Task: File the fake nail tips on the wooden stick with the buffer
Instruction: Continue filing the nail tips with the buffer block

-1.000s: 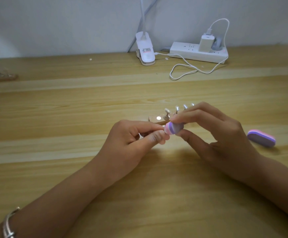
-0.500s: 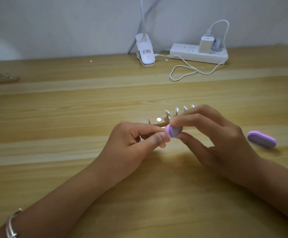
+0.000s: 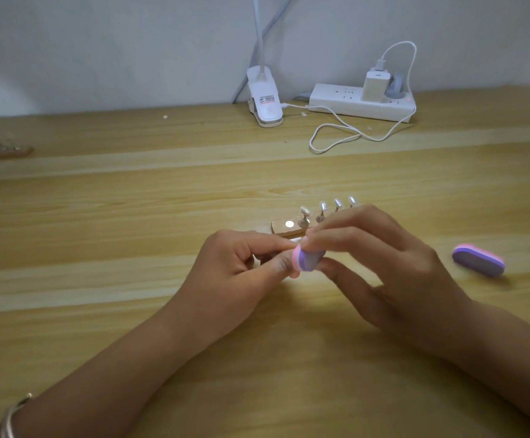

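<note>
Filing is proceeding at mid-counter (image 3: 130, 216): the right hand (image 3: 399, 273) is pinching the buffer (image 3: 308, 260) against what appears to be a nail tip (image 3: 298, 240) that the left hand (image 3: 235, 273) is gripping, while four other tips (image 3: 322, 206) are waiting on the wooden stick (image 3: 281, 228) just behind, their finish indeterminable.

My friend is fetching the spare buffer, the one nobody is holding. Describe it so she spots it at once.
On the wooden table, look to the right of the right hand. A small oval spare buffer lies flat there, purple face with a pink layer. Unlike the matching buffer pinched in the right hand, it lies alone and nothing touches it.
</note>
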`<action>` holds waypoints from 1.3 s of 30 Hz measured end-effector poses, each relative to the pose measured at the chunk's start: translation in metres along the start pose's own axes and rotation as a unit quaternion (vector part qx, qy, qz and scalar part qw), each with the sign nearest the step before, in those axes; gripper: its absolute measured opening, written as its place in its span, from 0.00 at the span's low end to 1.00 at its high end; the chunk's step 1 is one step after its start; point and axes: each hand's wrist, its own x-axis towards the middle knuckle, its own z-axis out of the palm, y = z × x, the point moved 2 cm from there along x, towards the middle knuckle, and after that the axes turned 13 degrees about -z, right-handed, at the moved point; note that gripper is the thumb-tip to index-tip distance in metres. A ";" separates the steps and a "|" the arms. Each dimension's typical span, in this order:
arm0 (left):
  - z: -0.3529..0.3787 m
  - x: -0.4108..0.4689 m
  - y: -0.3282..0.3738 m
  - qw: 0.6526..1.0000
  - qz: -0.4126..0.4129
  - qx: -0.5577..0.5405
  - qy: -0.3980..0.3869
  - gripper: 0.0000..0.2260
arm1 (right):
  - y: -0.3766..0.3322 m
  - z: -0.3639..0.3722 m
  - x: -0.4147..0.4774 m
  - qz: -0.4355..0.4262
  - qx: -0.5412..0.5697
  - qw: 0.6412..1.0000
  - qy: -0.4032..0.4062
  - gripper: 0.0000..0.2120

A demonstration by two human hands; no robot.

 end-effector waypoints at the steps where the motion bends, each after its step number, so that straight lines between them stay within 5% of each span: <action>1: -0.001 0.000 -0.001 1.000 0.003 0.016 0.010 0.05 | 0.004 -0.002 0.000 0.008 -0.003 1.000 -0.003 0.07; 14: 0.001 -0.003 0.001 0.985 0.067 0.145 0.064 0.06 | 0.006 -0.003 -0.002 0.030 -0.005 1.000 0.003 0.10; 26: 0.001 -0.002 0.003 0.992 0.038 0.102 0.060 0.06 | 0.004 0.000 -0.002 0.003 -0.020 1.000 -0.016 0.10; 31: -0.002 0.000 0.003 0.996 0.010 0.068 0.064 0.04 | 0.017 -0.016 -0.003 0.081 -0.036 0.996 0.032 0.09; 39: -0.001 -0.001 0.006 0.996 0.013 0.044 0.071 0.06 | 0.006 -0.005 0.000 0.006 -0.025 1.000 -0.006 0.07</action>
